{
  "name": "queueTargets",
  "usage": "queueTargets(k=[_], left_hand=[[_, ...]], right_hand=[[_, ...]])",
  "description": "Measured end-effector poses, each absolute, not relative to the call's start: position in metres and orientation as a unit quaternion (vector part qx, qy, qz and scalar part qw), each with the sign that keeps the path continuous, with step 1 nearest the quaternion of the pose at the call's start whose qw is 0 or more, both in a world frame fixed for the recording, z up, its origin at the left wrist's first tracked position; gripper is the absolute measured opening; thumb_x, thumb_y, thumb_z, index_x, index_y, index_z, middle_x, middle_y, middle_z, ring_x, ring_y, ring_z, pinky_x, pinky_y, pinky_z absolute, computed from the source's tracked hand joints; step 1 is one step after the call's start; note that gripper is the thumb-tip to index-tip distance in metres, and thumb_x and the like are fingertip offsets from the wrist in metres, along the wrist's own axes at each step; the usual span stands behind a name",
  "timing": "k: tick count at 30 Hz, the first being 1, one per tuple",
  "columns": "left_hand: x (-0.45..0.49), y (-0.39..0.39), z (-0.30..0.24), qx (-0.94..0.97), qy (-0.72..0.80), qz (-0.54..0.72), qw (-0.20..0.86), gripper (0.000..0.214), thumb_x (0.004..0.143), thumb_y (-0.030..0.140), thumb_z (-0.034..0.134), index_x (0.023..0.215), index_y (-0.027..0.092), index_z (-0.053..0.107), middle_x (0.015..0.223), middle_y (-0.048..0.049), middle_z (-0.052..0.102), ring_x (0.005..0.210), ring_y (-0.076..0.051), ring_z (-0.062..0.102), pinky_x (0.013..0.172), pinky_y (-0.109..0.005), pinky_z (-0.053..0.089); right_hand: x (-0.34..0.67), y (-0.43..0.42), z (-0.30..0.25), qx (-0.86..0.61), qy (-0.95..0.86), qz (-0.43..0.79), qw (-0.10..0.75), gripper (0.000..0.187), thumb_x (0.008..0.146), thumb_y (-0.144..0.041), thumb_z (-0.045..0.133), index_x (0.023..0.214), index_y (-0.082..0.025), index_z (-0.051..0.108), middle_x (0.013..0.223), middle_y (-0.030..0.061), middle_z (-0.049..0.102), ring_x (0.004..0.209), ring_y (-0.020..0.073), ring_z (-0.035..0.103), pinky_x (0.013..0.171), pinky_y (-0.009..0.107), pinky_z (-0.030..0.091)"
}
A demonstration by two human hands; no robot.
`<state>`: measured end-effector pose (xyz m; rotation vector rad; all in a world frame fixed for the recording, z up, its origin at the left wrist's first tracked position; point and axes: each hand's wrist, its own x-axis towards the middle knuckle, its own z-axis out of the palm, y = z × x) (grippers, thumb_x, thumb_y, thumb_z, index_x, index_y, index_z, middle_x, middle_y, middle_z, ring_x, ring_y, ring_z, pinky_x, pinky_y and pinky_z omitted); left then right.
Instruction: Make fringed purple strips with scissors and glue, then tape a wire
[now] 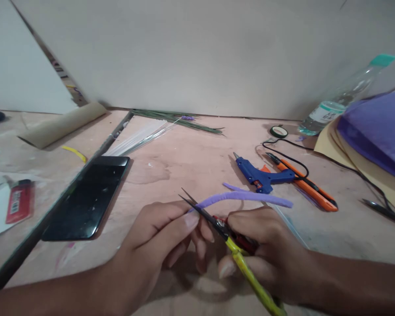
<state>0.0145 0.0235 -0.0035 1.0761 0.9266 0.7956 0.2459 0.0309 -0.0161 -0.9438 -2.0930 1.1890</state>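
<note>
My right hand [266, 245] is closed round small scissors [230, 241] with yellow and red handles; their dark blades are parted and point up and left. My left hand [161, 237] pinches the near end of a purple pipe cleaner [246, 197] between thumb and fingers, just beside the blades. The pipe cleaner runs right across the wooden table [191, 162]. A second short purple piece [232, 187] lies just behind it.
A blue glue gun [261, 175], an orange cutter [307, 186] and black cable lie right of centre. A black phone [87, 197] and red lighter [19, 201] sit left. Green wire stems [177, 119], green tape roll [278, 131], water bottle [342, 96] and purple paper [378, 131] stand further back.
</note>
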Motion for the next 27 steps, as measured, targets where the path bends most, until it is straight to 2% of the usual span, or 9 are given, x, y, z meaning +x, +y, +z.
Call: queueTargets(k=[3,8,16,22,27], left_hand=[[0.014,0.024,-0.004,0.483,0.421,0.357,0.68,0.037,0.103,0.042,0.066,0.077,0.018,0.079,0.065,-0.0035,0.076,0.053,-0.009,0.047,0.047,-0.018,0.033],[0.013,0.023,-0.003,0.488,0.429,0.353,0.673,0.037,0.103,0.043,0.065,0.08,0.017,0.079,0.064,-0.004,0.075,0.052,-0.01,0.047,0.046,-0.019,0.032],[0.013,0.023,-0.003,0.495,0.41,0.357,0.678,0.038,0.106,0.042,0.061,0.085,0.017,0.078,0.065,-0.0039,0.074,0.051,-0.009,0.047,0.046,-0.019,0.03],[0.015,0.023,-0.004,0.5,0.399,0.367,0.675,0.04,0.108,0.042,0.059,0.083,0.016,0.077,0.064,-0.0046,0.074,0.052,-0.01,0.049,0.047,-0.02,0.032],[0.012,0.018,-0.007,0.5,0.4,0.379,0.668,0.038,0.11,0.043,0.059,0.09,0.017,0.079,0.067,-0.0035,0.075,0.053,-0.009,0.047,0.048,-0.02,0.032]], right_hand=[[0.245,0.031,-0.019,-0.339,-0.767,0.457,0.296,0.066,0.1,-0.075,0.064,0.067,-0.019,0.054,0.066,-0.0023,0.055,0.062,0.0107,0.046,0.06,0.027,0.036],[0.247,0.03,-0.025,-0.361,-0.772,0.42,0.31,0.066,0.096,-0.07,0.075,0.065,-0.018,0.048,0.063,-0.0055,0.044,0.059,0.0087,0.038,0.058,0.026,0.031],[0.244,0.029,-0.021,-0.364,-0.767,0.45,0.277,0.067,0.099,-0.079,0.061,0.074,-0.018,0.068,0.067,0.0003,0.059,0.062,0.0136,0.049,0.061,0.028,0.039],[0.241,0.029,-0.017,-0.367,-0.774,0.442,0.268,0.071,0.101,-0.083,0.053,0.072,-0.019,0.067,0.066,0.0009,0.059,0.061,0.014,0.05,0.061,0.029,0.039],[0.243,0.027,-0.013,-0.374,-0.793,0.412,0.249,0.069,0.103,-0.081,0.052,0.076,-0.018,0.068,0.069,0.0023,0.06,0.063,0.0152,0.051,0.061,0.03,0.038]])
